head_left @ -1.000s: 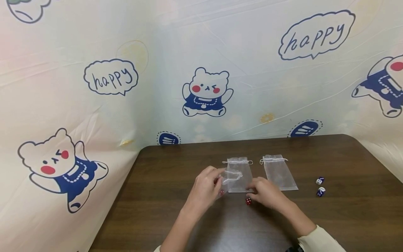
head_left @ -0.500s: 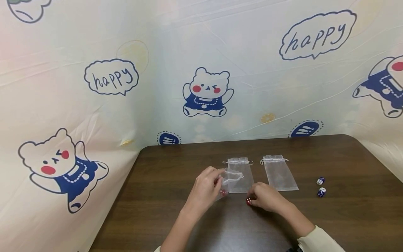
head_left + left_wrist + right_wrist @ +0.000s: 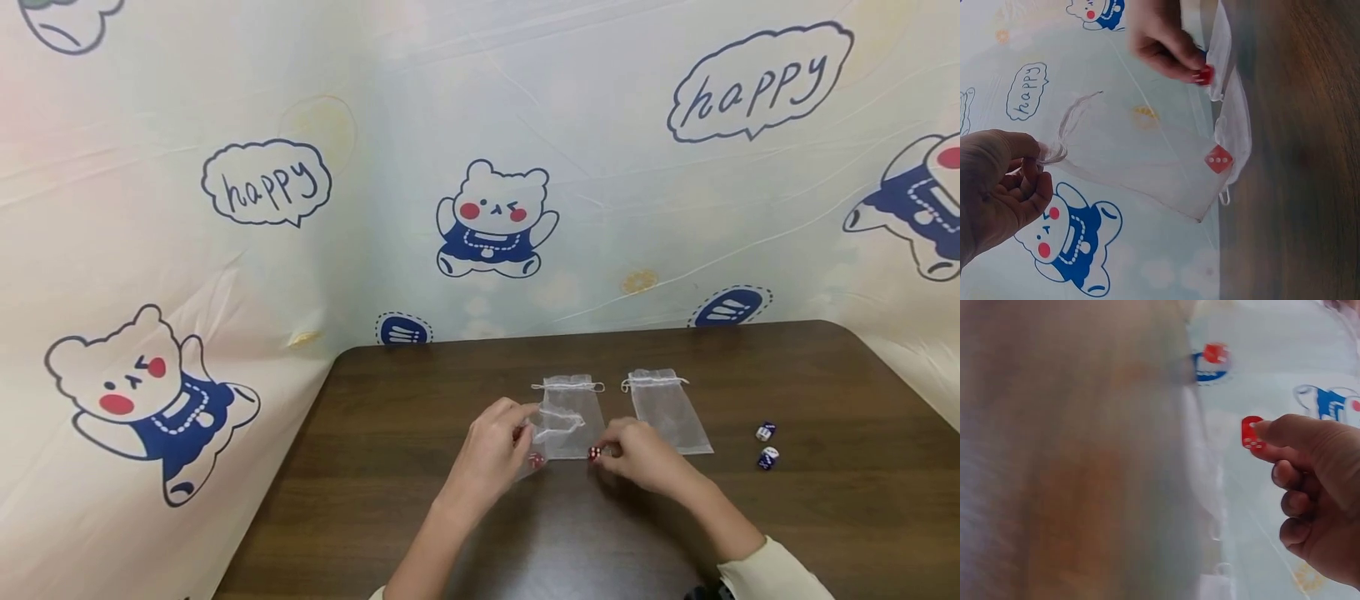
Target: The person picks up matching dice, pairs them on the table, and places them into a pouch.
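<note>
Dark brown wood-grain bench (image 3: 337,483), rounded at both far corners, with a soft sheen toward the near side. Behind it and to both sides, pale hanging cloth (image 3: 375,167), lightly creased, printed with blue-clad bears (image 3: 491,217) and "happy" speech bubbles (image 3: 266,183). On the wood toward the back, two sheer white drawstring bags lying flat side by side, mouths toward the far edge: middle pouch (image 3: 588,404) and right pouch (image 3: 667,412). Farther right, two blue-and-white dice (image 3: 765,431), just beside each other.

Pinched by its gathered neck in the left grip (image 3: 489,446), a third sheer pouch (image 3: 1141,165), hanging, with a red die (image 3: 1218,160) at its bottom. Clasped between thumb and finger of the right grip (image 3: 637,454), a second red die (image 3: 595,453), close by the near end of the middle pouch in the head view.

Between the grips, a narrow gap. Broad stretches of wood from the left grip to the left edge and from both grips to the near side. Behind the flat pouches, a slimmer strip up to the far edge.
</note>
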A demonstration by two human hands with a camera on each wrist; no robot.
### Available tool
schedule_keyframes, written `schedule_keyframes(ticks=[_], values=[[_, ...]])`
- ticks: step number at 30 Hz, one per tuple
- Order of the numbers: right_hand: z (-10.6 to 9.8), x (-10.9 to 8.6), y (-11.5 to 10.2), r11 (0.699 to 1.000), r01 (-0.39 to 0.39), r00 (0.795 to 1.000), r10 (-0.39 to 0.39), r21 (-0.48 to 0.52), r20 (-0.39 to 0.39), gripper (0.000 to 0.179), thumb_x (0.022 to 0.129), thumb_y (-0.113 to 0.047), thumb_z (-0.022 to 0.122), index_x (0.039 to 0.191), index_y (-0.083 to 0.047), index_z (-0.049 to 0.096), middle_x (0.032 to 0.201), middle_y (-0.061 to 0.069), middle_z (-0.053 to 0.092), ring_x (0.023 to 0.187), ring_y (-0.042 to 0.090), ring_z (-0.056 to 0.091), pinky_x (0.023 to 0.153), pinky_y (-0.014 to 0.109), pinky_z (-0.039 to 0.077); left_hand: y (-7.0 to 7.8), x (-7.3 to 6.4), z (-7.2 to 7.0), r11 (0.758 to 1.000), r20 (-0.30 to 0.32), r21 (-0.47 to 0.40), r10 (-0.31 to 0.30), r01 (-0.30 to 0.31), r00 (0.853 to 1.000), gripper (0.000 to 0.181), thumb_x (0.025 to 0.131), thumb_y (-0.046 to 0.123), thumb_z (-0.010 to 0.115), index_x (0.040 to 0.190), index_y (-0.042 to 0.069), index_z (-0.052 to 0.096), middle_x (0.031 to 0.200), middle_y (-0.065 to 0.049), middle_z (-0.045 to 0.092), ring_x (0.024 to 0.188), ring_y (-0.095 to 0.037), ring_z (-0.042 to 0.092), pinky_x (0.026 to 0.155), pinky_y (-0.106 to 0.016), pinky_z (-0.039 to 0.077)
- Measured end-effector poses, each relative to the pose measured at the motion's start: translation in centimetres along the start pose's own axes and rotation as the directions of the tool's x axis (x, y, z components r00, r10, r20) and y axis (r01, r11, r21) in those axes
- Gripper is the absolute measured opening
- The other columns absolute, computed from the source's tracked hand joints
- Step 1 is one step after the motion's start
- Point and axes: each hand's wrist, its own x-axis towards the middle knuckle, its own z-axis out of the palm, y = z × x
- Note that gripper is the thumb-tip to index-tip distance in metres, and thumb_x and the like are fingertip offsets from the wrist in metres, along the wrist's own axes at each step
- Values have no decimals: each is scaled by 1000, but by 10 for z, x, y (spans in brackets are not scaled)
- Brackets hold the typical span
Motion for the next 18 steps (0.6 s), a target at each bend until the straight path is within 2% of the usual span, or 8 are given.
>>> schedule_keyframes(ticks=[4,12,18], values=[[-11,3,-1,1000,4,995,-6,-19,-103,8,71,-10,77,74,-13,69,60,-11,40,59,4,37,51,21,32,2,1,-1,1000,3,-7,-5,5,1000,19,82,-3,65,101,-2,68,78,-1,55,65,-7,47,55,-16,43],[-24,2,-3,998,-33,981,23,-53,-191,11,70,-8,78,76,-12,69,66,-12,45,62,6,42,52,22,37,4,1,-1,1000,24,-18,-19,19,1000,19,83,-2,64,102,-2,67,79,-1,54,65,-7,47,56,-16,43],[-32,2,-5,995,-38,953,8,-94,-303,15,66,-6,79,78,-10,69,67,-10,49,64,12,46,53,25,39,4,1,0,1000,16,-7,-5,6,1000,18,82,-3,64,100,-2,68,77,0,53,64,-7,45,54,-15,41]])
